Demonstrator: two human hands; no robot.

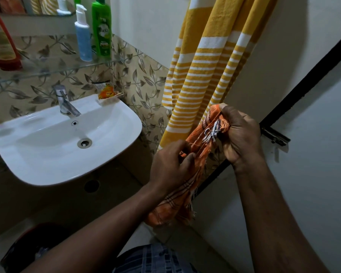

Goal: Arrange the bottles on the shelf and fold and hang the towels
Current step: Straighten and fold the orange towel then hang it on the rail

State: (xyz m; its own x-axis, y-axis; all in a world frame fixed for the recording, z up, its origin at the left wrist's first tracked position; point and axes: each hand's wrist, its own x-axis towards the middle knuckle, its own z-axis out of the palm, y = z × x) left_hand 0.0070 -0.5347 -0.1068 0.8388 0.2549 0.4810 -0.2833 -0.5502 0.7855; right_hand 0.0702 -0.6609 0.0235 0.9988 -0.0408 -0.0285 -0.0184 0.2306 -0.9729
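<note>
Both hands hold an orange checked towel point(177, 203) with a frayed fringe, bunched in front of the wall. My right hand point(240, 134) grips its upper end, the fringe sticking out by the thumb. My left hand point(169, 168) pinches the cloth lower down, and the rest hangs below my wrist. A yellow and white striped towel point(205, 66) hangs on the wall behind. On the glass shelf point(53, 67) stand a red bottle point(0, 42), a blue and white pump bottle point(82, 34) and a green bottle point(102, 28).
A white washbasin point(47, 154) with a chrome tap point(65, 103) sits at the left below the shelf, an orange sachet point(104, 90) on its back corner. A door with a black frame and latch point(276, 135) is at the right. A dark bin point(34, 247) stands on the floor.
</note>
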